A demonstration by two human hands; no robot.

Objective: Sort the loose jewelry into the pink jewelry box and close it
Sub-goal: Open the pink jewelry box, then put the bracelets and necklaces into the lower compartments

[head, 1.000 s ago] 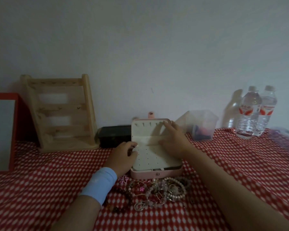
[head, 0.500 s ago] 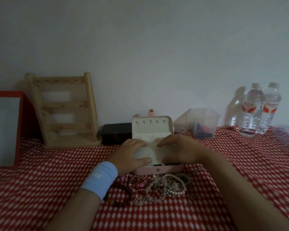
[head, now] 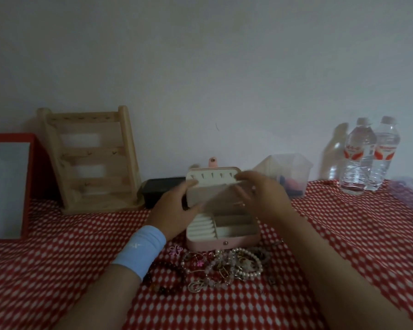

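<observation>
Nearest the viewer, a heap of loose jewelry [head: 224,267] is seen on the red-and-white patterned bench [head: 57,258]. A pearl bracelet [head: 254,273] lies on its right side, a dark bead bracelet [head: 169,277] on its left, and a small pink flower charm [head: 174,250] at its far left edge. The heap is spread just in front of the pink jewelry box [head: 222,244], which stands open in the middle of the bench. Ring rolls are shown at the left of its cream tray and plain compartments at the right.

A blue wristband [head: 141,251] is worn on the left forearm. The cream inner flap [head: 215,196], raised above the tray, is grasped at its left edge by the left hand [head: 174,210], with the thumb below and the fingers curled round. The right hand [head: 262,196] is blurred at the flap's right edge, so it cannot be told whether its grip is clenched on the flap or released. Behind the flap, the lid [head: 212,175] is stood upright.

Farther back, along the wall, a red-framed panel [head: 7,186], a wooden rack [head: 91,163], a black box [head: 160,189], a clear plastic container [head: 289,175] and two water bottles [head: 358,160] are lined up from left to right.
</observation>
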